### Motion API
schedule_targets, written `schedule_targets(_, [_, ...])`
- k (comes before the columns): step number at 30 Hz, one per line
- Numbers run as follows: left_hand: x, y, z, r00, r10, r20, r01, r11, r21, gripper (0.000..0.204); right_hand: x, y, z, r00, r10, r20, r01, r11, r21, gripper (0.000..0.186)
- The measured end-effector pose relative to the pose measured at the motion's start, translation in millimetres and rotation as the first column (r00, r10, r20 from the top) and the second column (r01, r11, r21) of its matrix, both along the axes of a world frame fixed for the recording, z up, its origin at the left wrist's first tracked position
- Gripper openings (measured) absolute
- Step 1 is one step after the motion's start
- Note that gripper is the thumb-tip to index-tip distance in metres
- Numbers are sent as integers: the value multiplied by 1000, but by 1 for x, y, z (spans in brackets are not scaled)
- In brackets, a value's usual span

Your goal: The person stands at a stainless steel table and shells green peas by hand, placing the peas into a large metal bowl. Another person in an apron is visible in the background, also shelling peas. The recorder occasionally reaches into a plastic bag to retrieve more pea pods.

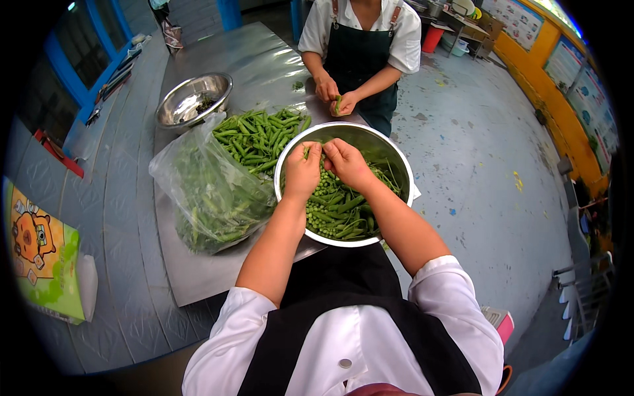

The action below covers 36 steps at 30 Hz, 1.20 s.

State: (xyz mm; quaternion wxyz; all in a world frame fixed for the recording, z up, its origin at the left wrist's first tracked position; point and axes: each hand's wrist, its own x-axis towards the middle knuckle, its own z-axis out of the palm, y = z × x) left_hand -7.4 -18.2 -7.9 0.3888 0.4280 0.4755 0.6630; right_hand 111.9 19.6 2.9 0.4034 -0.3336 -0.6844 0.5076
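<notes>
Over the bowl (388, 150), a green pod (306, 152) is pinched by the left fingers (315, 151); what is held by the right fingers (334, 150) cannot be told.

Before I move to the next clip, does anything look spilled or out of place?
Two oddities: the metal bowl appears to jut past the metal table, its support hidden; on the grey floor at right, a yellow patch stands out, spill or stain unclear.

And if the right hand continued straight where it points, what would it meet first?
The right hand would probably meet the left hand first, just beside it; whether they touch is unclear.
</notes>
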Motion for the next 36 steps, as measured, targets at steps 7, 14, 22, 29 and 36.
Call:
schedule_targets(7, [2, -4, 5, 984, 65, -166, -70, 997, -28, 18, 3, 2, 1, 999, 30, 20, -29, 997, -65, 31])
schedule_targets(14, [-1, -7, 12, 980, -179, 83, 186, 979, -85, 23, 10, 8, 9, 996, 20, -92, -40, 976, -213, 27])
schedule_targets(22, [-4, -7, 14, 951, -236, 199, 261, 959, -107, 36, 9, 13, 0, 996, -57, -70, 53, 997, -57, 26])
schedule_targets(29, [-6, -2, 5, 971, -175, 162, 194, 975, -108, 25, 7, 7, 0, 1000, -3, -19, 1, 992, -123, 28])
schedule_targets(36, [-2, -4, 5, 871, 191, -452, -65, 958, 281, 16, 8, 2, 8, 995, 83, -54, -94, 962, -258, 31])
